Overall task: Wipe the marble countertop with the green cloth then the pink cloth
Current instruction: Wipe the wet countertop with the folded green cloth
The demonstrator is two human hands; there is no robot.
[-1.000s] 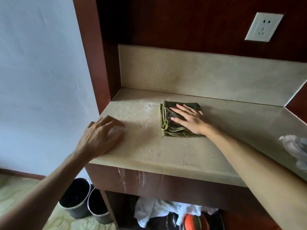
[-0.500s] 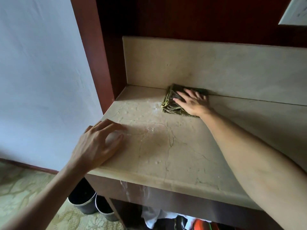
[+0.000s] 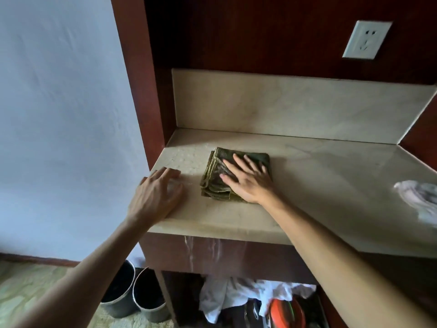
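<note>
Right hand (image 3: 250,183) presses flat, fingers spread, on the folded green cloth (image 3: 217,178) to wipe the marble table (image 3: 319,185); left hand (image 3: 156,197), released, braces beside it.

Two bare forearms, no sleeves in view. The left hand (image 3: 155,196) and right hand (image 3: 250,182) wear no gloves, rings or watch; the fingers (image 3: 238,162) are slim, with short nails
</note>
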